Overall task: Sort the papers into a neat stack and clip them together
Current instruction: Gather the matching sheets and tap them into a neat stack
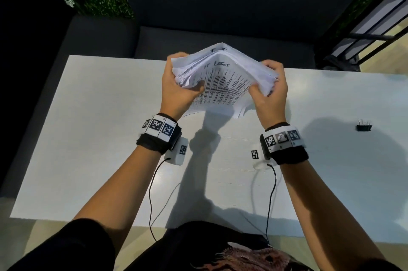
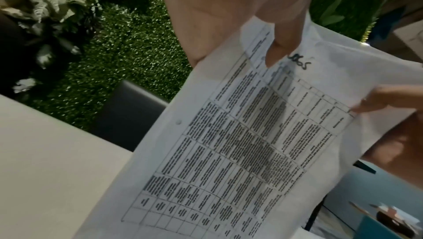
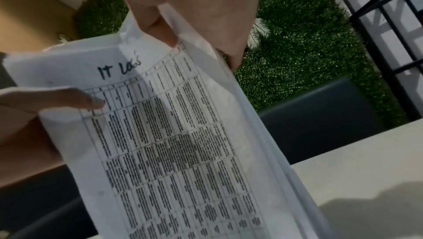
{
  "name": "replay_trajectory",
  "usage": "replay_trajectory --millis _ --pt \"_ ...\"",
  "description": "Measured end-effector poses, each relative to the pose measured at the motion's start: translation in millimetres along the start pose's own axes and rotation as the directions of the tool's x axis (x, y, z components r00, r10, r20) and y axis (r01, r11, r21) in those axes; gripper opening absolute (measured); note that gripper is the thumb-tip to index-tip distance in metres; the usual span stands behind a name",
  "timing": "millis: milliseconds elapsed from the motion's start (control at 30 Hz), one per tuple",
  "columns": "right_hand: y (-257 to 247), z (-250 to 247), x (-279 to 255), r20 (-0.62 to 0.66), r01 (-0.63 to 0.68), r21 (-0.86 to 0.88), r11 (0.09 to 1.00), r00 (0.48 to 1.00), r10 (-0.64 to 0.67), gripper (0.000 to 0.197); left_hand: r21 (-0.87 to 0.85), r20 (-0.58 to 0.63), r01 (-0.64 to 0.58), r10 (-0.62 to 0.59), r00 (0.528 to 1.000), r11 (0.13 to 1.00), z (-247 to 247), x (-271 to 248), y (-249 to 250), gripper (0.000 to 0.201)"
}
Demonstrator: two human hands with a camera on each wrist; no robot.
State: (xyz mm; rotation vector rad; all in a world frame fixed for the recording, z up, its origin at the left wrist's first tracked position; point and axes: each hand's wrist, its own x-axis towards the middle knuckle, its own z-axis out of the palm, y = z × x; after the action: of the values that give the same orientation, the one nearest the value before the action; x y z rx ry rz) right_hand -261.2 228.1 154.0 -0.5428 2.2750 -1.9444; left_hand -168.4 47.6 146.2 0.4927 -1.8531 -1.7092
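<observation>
A: What can you read on the stack of papers [image 1: 223, 81]?

B: Handwritten across the top sheet, in dark marker: "IT LOGS". Below it runs a printed table, rows and columns of small text, too blurred to read. Another scrawl sits on a sheet behind, near the top edge; I can't make it out.

A: And the hands?

B: The left hand [image 1: 176, 89] grips the left edge, thumb on the front sheet, fingers curled behind. The right hand [image 1: 270, 94] grips the right edge the same way. The stack is bowed upward between them, lifted, its lower edge just over the white surface [image 1: 88, 138].

A: The clip?

B: A black binder clip [image 1: 363, 126] lies on the surface, well to the right of the right hand.

A: Anything hidden?

B: The fingers behind the paper, mostly. The wrist bands [image 1: 160, 129] carry square black-and-white markers, not readable as text.
</observation>
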Motion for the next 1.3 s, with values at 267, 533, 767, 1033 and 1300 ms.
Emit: replay_trajectory --millis 267,533,767,1033,1300 --pt "10.0 -5.5 19.8 0.144 -0.091 -0.042 0.995 0.985 0.097 0.027 0.083 0.174 0.157 -0.17 0.97 0.984 -19.7 27.3 -21.7 0.048" --pt "-3.9 -8.7 21.9 0.085 -0.144 -0.033 0.989 0.986 0.146 0.019 0.084 0.071 0.146 -0.152 0.986 0.986 -11.6 25.4 -15.2 0.034" --pt "-5.3 -13.8 5.1 0.021 -0.188 -0.024 0.982 0.982 0.188 0.028 0.026 -0.073 0.169 -0.166 0.983 0.985 -1.6 12.0 -7.3 0.027" --pt "-29.3 -4.7 1.0 -0.185 -0.213 0.08 0.974 0.957 0.224 0.025 0.048 -0.009 0.0 0.0 1.0 0.999 20.0 11.2 46.4 0.038" --pt "10.9 -0.7 -33.9 -0.045 -0.38 -0.089 0.921 0.925 0.377 0.015 0.029 -0.051 0.185 -0.183 0.982 0.982 8.7 -14.8 -14.6 0.055"
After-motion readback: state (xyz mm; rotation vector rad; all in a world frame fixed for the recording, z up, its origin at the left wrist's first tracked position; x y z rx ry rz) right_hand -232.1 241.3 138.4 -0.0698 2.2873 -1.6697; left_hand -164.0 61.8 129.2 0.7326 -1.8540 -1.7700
